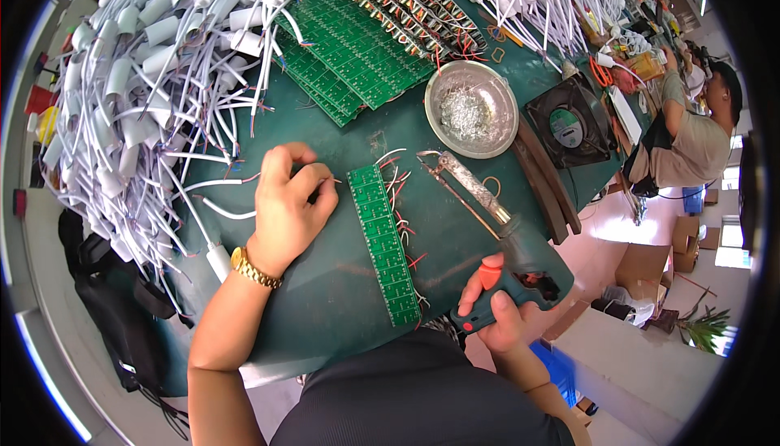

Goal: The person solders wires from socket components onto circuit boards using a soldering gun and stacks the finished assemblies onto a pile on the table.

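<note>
My right hand (497, 304) is wrapped round the grip of a dark green soldering gun (520, 255) with a red trigger. Its metal barrel and thin feed tube point away to the upper left, and the tip is above the table, right of the circuit board. That green circuit board strip (382, 243) lies lengthwise in front of me, with short red and white wires along its right edge. Left of it, my left hand (292, 198) is closed, its fingertips pinched near the board's far end. A thin reddish wire end (337, 180) pokes out at those fingertips; the rest is hidden.
White cables with lamp-holder-like ends (130, 113) are heaped at the left. Behind are stacked green boards (357, 48) and a metal bowl (513, 113) with silvery bits. A black fan (569, 121) and dark bars (543, 178) stand right; another person (686, 133) sits beyond.
</note>
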`<action>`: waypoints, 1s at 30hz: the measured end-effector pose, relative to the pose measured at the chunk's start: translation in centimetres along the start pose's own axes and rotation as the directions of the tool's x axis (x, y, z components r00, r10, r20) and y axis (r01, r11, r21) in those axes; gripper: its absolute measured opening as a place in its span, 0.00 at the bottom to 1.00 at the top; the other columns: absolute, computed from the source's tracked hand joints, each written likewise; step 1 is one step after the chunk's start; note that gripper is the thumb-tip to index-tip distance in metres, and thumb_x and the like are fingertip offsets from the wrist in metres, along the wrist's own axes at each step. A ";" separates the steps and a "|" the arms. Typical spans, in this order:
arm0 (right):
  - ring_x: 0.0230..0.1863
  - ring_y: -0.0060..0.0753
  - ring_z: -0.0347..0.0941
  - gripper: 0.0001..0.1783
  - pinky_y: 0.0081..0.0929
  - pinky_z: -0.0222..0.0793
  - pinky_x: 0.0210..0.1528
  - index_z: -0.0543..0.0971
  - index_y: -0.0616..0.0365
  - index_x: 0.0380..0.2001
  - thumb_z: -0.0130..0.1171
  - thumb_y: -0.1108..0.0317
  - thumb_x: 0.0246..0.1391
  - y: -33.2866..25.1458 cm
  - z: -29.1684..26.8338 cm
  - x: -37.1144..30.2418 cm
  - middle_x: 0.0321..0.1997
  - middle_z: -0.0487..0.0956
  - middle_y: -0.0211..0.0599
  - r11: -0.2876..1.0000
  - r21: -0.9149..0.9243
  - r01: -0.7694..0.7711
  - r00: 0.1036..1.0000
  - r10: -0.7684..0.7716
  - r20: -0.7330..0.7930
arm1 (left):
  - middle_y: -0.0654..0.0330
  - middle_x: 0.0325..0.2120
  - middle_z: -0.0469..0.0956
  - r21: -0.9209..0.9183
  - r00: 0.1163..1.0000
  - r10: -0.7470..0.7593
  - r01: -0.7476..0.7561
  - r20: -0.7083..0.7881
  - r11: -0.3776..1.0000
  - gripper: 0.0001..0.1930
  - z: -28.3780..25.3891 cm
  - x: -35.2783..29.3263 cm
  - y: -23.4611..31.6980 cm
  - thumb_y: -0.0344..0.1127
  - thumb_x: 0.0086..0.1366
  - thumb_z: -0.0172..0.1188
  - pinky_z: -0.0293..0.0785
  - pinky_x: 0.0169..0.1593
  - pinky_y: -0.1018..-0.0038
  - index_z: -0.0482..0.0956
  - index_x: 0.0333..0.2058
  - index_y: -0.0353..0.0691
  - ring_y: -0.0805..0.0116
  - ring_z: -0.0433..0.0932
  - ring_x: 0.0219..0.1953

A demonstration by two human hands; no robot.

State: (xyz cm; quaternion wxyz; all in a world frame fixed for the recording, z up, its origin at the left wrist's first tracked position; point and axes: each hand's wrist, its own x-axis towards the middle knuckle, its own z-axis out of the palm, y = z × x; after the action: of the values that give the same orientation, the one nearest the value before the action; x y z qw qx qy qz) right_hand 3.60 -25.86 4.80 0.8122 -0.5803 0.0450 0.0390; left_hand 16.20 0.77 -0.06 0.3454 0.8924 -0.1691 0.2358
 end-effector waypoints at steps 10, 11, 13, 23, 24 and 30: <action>0.29 0.29 0.72 0.24 0.27 0.68 0.31 0.68 0.59 0.55 0.56 0.62 0.58 0.6 0.3 2.1 0.29 0.76 0.40 0.989 -0.115 -0.095 0.992 0.103 0.067 | 0.60 0.30 0.71 0.216 0.977 -0.164 0.132 0.138 0.967 0.06 -0.2 1.3 0.5 0.22 0.44 0.64 0.68 0.33 0.69 0.78 0.24 0.36 0.63 0.73 0.31; 0.26 0.28 0.71 0.24 0.25 0.67 0.29 0.67 0.60 0.54 0.56 0.60 0.58 0.5 0.3 2.5 0.29 0.76 0.41 0.978 -0.203 -0.058 0.986 0.088 0.141 | 0.59 0.30 0.71 0.006 0.959 -0.257 0.258 0.119 0.966 0.06 -0.3 1.3 0.5 0.21 0.45 0.64 0.70 0.34 0.70 0.78 0.24 0.36 0.63 0.73 0.31; 0.26 0.26 0.70 0.26 0.25 0.67 0.29 0.67 0.60 0.55 0.55 0.56 0.59 0.4 0.4 3.2 0.30 0.76 0.39 0.953 -0.302 -0.015 0.961 0.097 0.257 | 0.59 0.30 0.71 -0.053 0.952 -0.258 0.270 0.167 0.961 0.07 -0.4 1.3 0.6 0.20 0.45 0.64 0.71 0.35 0.71 0.78 0.24 0.35 0.64 0.74 0.31; 0.27 0.33 0.74 0.17 0.29 0.70 0.30 0.78 0.56 0.35 0.64 0.58 0.43 -0.5 -0.6 3.1 0.31 0.78 0.33 0.619 -0.781 0.076 0.906 0.285 0.314 | 0.59 0.32 0.74 -0.182 0.952 -0.248 0.280 0.178 0.942 0.09 0.0 1.1 0.3 0.19 0.43 0.65 0.73 0.35 0.71 0.78 0.25 0.36 0.64 0.76 0.32; 0.26 0.26 0.71 0.20 0.25 0.67 0.31 0.77 0.61 0.36 0.59 0.52 0.55 -1.2 -0.1 3.6 0.30 0.77 0.34 0.603 -0.798 0.012 0.868 0.389 0.307 | 0.59 0.32 0.74 -0.177 0.950 -0.257 0.287 0.176 0.941 0.09 -0.1 1.0 0.2 0.19 0.43 0.65 0.73 0.35 0.71 0.78 0.25 0.36 0.64 0.76 0.32; 0.27 0.25 0.72 0.20 0.23 0.68 0.31 0.77 0.62 0.33 0.59 0.52 0.56 0.1 -0.8 2.1 0.30 0.77 0.35 0.607 -0.791 0.073 0.920 0.264 0.288 | 0.58 0.32 0.74 -0.070 0.964 -0.131 0.150 0.233 0.986 0.11 0.4 1.3 0.3 0.18 0.42 0.65 0.72 0.36 0.69 0.77 0.26 0.36 0.59 0.74 0.33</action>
State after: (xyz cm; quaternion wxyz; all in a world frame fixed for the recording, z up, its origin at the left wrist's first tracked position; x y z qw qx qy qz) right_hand 5.64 -26.59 4.14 0.4624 -0.8555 -0.1019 0.2095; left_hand 17.24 0.10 0.59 0.3782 0.9074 -0.1539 0.0995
